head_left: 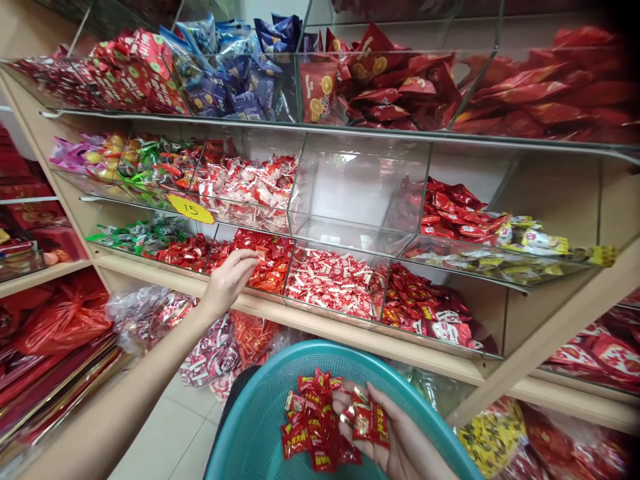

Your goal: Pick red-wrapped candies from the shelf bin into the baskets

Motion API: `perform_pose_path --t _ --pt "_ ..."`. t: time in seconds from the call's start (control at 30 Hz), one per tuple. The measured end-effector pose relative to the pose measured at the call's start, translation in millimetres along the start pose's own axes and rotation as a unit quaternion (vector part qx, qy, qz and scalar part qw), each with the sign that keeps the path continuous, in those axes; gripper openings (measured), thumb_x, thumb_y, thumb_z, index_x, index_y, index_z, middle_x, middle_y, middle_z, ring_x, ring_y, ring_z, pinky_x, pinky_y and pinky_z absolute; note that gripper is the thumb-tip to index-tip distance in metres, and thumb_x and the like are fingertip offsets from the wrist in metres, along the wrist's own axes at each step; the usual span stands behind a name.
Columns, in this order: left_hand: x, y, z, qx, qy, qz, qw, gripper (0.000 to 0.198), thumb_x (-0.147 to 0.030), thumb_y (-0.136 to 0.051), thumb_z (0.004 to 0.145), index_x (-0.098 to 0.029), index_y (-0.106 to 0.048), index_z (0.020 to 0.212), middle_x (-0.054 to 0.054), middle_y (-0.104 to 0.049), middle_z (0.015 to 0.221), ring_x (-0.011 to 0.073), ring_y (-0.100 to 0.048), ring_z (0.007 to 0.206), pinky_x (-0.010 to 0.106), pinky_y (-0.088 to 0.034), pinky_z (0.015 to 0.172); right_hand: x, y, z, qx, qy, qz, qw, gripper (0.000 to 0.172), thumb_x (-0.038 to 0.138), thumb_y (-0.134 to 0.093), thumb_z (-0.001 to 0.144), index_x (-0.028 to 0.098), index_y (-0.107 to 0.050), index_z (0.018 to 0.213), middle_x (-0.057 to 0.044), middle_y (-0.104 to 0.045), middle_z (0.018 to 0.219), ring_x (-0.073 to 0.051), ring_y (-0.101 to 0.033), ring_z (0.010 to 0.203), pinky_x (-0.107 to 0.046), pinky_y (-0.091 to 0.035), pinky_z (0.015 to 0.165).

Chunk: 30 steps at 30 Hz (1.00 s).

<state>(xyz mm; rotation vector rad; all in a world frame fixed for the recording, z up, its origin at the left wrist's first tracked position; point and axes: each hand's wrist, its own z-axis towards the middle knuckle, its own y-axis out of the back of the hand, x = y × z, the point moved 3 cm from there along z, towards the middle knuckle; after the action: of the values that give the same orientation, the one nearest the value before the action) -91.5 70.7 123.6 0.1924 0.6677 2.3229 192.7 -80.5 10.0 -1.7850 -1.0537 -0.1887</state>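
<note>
My left hand [231, 279] is over the front edge of the bottom shelf, at a compartment of red-wrapped candies [275, 263]. Its fingers are bent and pressed together; what lies between the fingertips, if anything, I cannot make out. Palm up inside a teal plastic basket [300, 357], my right hand [400, 437] cradles a few red and gold wrapped candies [367, 420]. Beside that hand, a heap of red candies with yellow lettering [313, 423] lies on the basket's bottom.
Clear-fronted shelf compartments hold red-and-white candies [327, 280], dark red packets [420, 300] and orange-printed packets [320, 90]. A yellow price tag [191, 208] hangs on the middle shelf. Bagged candies [213, 350] sit below, above a tiled floor [170, 427]. A wooden post [545, 333] slants at right.
</note>
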Motion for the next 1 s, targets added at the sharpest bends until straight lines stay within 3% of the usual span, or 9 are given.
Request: perform_pose_path --t 0.13,0.37,0.53,0.77,1.0 --pt "-21 12.1 -21 0.006 -0.05 0.039 0.998 0.024 -0.019 -0.042 0.085 -0.021 -0.056 0.104 0.008 -0.053 0.114 0.015 -0.052 0.104 0.03 -0.046 0.089 0 0 0 -0.003 -0.003 -0.008 1.0 0.033 0.035 -0.058 0.076 0.011 -0.06 0.099 -0.01 -0.066 0.096 -0.019 -0.061 0.092 -0.029 -0.05 0.077" --pt "-30 19.8 -29 -0.005 -0.104 0.045 0.994 0.031 -0.013 -0.045 0.083 -0.024 -0.053 0.111 0.006 -0.051 0.118 0.015 -0.052 0.105 0.028 -0.048 0.087 -2 0 -1 0.004 0.0 -0.005 1.0 0.036 0.037 -0.057 0.078 0.011 -0.059 0.102 -0.01 -0.065 0.099 -0.02 -0.06 0.094 -0.032 -0.049 0.081" --pt "-26 14.3 -29 0.001 -0.078 0.033 0.996 0.026 -0.018 -0.044 0.084 -0.023 -0.056 0.107 0.005 -0.051 0.117 0.0151 -0.052 0.105 0.028 -0.049 0.087 -1 -2 -4 0.044 0.009 0.007 0.999 0.039 0.038 -0.053 0.08 0.01 -0.056 0.107 -0.012 -0.062 0.105 -0.02 -0.059 0.095 -0.036 -0.048 0.083" --pt "-23 10.4 -25 -0.012 -0.037 0.022 0.999 0.024 -0.022 -0.043 0.084 -0.025 -0.056 0.105 0.004 -0.051 0.115 0.0162 -0.052 0.104 0.033 -0.047 0.091 2 -1 -7 0.035 0.021 -0.001 0.999 0.034 0.034 -0.057 0.077 0.012 -0.057 0.102 -0.011 -0.062 0.104 -0.019 -0.06 0.094 -0.032 -0.049 0.08" --pt "8 3.4 -19 -0.017 -0.026 0.032 0.999 0.022 -0.023 -0.043 0.084 -0.023 -0.056 0.103 0.005 -0.05 0.113 0.0171 -0.05 0.105 0.034 -0.043 0.093 2 -1 -8 0.032 0.024 -0.006 0.999 0.036 0.031 -0.055 0.079 0.01 -0.054 0.109 -0.012 -0.06 0.109 -0.02 -0.057 0.1 -0.033 -0.048 0.082"
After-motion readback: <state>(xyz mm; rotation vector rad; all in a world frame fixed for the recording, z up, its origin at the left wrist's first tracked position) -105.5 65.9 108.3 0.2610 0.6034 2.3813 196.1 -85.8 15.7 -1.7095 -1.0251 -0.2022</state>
